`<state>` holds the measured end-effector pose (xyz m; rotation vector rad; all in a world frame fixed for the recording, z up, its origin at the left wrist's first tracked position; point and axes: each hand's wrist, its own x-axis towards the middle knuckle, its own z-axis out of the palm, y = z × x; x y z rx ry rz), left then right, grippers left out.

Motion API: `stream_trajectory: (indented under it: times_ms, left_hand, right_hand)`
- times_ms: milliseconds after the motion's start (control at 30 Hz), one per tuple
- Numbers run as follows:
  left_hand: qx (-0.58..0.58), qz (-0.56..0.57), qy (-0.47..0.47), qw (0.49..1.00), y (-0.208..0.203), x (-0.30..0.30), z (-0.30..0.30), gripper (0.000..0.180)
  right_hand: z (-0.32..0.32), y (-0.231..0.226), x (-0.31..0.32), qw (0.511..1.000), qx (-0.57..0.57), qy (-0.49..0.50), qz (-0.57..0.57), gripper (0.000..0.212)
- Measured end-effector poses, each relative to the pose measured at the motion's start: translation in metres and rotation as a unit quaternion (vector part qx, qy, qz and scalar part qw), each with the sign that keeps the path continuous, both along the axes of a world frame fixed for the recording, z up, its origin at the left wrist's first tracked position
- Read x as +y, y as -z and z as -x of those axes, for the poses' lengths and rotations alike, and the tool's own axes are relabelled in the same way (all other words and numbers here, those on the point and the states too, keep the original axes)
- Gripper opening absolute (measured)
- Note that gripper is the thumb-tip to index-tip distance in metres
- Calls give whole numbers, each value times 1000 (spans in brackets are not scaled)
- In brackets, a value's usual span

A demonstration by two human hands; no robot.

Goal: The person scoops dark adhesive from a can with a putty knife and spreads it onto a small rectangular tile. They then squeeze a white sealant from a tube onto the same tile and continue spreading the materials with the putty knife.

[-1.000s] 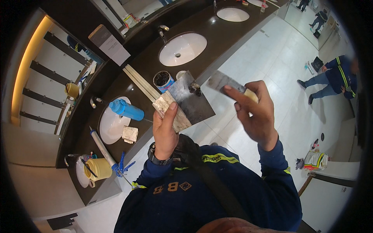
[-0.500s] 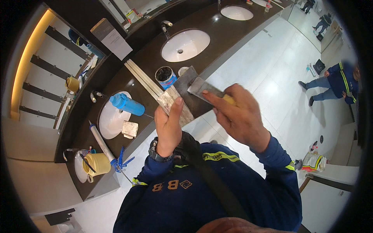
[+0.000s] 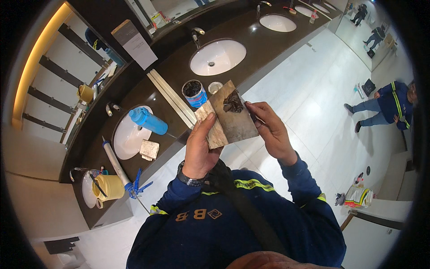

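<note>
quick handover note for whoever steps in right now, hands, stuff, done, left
Left hand: holds a pale block upright.
Right hand: holds a flat metal blade against the block, a dark putty lump on its top.
Open putty can stands on the dark counter between two sinks; blue bottle lies in the left sink.
Done: blade loaded.
Left: putty not yet applied anywhere.

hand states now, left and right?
Left hand: closed on a pale flat block.
Right hand: gripping a metal scraper blade carrying dark paste.
</note>
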<state>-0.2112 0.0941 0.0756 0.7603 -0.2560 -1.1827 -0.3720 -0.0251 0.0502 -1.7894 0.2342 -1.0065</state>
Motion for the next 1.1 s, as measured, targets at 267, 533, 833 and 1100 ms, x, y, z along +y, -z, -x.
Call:
stream_trajectory:
  times_ms: [267, 533, 833, 1100]
  left_hand:
    - [-14, 9, -17, 1000, 3, 0, -9, 38]
    - [14, 15, 54, 998, 11, -15, -28, 39]
    - [6, 37, 192, 981, 16, -41, -50, 42]
    - [-2, 40, 258, 965, 16, -71, -75, 41]
  right_hand:
    - [7, 32, -15, 972, 212, 56, 88, 44]
    - [-2, 8, -20, 958, -122, -14, -259, 33]
    - [-43, -8, -15, 884, -89, -67, -454, 30]
    - [-37, 3, -15, 907, -78, 60, -410, 23]
